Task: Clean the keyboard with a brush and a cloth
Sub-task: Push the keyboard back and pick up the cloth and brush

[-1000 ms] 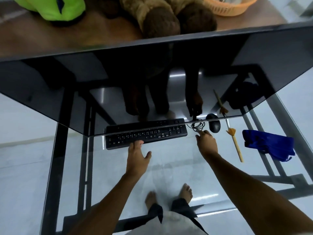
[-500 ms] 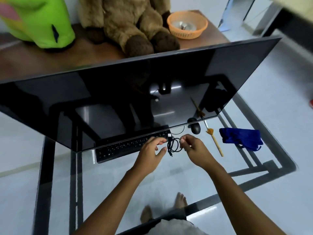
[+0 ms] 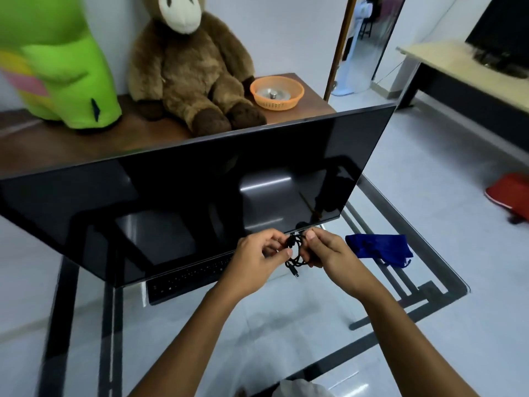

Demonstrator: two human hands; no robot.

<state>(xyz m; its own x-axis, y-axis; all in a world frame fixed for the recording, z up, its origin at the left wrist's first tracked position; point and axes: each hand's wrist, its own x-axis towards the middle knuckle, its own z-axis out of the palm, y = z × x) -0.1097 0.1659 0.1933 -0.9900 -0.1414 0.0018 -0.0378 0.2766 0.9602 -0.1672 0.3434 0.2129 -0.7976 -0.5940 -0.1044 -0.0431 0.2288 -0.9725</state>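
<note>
A black keyboard point(image 3: 189, 277), a black coiled cable point(image 3: 294, 250) and a blue cloth point(image 3: 380, 249) are seen; the plush toys are coloured brown point(image 3: 189, 73) and green point(image 3: 63, 73), the basket point(image 3: 276, 93) orange.

Two bare forearms are showing, coming in from the six o'clock edge: no sleeves, no watch, no bands or rings that can be made out. The left hand point(image 3: 257, 257) and the right hand point(image 3: 329, 253) are both uncovered, with short, plain nails showing on the thumbs. At six o'clock, between the forearms, a rounded patch of pale, whitish clothing is peeking into view beside darker fabric; what garment it belongs to is not clear.
</note>
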